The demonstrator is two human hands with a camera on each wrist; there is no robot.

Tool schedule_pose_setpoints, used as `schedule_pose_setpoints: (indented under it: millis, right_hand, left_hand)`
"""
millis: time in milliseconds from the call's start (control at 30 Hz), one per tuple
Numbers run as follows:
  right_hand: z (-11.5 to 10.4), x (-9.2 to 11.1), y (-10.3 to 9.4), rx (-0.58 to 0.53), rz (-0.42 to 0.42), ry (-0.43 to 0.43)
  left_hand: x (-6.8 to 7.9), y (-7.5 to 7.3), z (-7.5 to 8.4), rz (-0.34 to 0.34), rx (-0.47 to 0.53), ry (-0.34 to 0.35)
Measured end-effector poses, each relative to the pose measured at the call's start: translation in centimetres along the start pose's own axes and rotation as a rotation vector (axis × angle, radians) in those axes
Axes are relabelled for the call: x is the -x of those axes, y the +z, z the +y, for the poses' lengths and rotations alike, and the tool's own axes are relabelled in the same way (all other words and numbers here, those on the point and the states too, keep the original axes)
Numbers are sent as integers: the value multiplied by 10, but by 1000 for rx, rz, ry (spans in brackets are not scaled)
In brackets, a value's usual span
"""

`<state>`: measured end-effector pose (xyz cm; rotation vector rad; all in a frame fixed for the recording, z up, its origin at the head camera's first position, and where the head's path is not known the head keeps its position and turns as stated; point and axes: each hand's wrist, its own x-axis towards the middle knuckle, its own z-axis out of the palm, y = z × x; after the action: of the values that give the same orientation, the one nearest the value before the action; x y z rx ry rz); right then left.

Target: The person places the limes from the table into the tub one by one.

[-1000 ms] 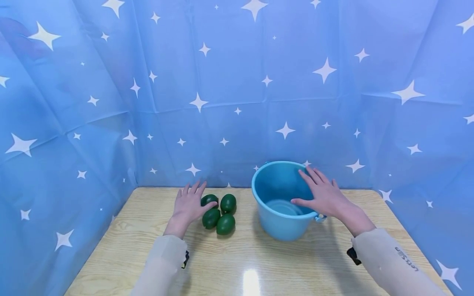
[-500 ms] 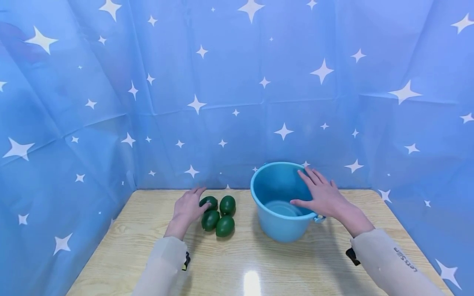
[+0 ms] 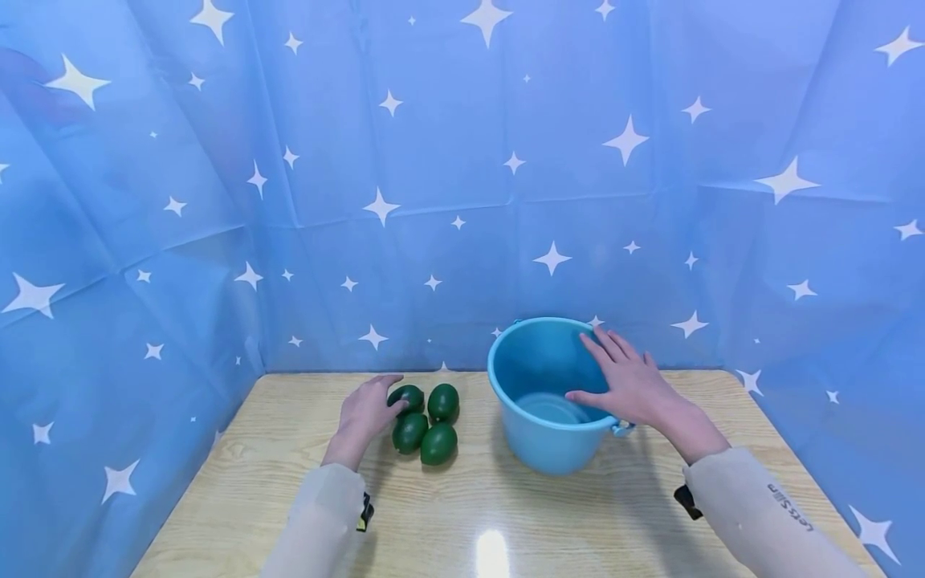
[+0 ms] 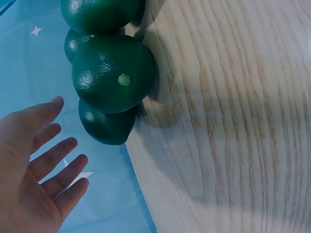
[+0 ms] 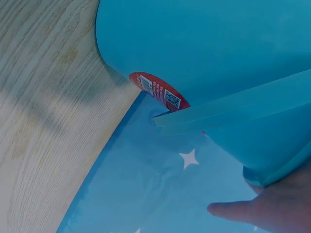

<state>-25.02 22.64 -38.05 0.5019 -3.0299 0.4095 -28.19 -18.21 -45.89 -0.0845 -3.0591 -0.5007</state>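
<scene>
Several dark green limes [image 3: 438, 444] sit in a tight cluster left of the table's middle. My left hand [image 3: 364, 413] is at their left side, its thumb overlapping the far left lime in the head view. In the left wrist view the left hand [image 4: 39, 170] has loosely bent, spread fingers, with a gap between them and the limes [image 4: 114, 73]. Right of the limes a light blue bucket [image 3: 552, 448] stands slightly tilted, with nothing inside. My right hand [image 3: 636, 389] is at its right rim, fingers spread and mostly straight. Much of that hand lies outside the right wrist view.
A pale wood-grain table [image 3: 405, 530] carries everything. Blue curtain [image 3: 448, 160] with white stars hangs behind and at both sides. The bucket has a handle [image 5: 233, 114] on its outside and a red label [image 5: 160, 92] low on its wall.
My left hand's fingers, stretched out one second ago, have bent down beside the far left lime. My right hand and the bucket stay in place; the head view has tilted slightly.
</scene>
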Motion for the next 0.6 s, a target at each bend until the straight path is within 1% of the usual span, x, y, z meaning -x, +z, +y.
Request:
schedule_pose_setpoints:
  millis: [200,600]
  right_hand:
    - [-1,1,-2,-7,-4,2]
    - [-2,0,-1,-11,-6,6]
  left_hand:
    - [-2,4,-2,1,23,-6]
    - [-4,7,-5,-23,59,-32]
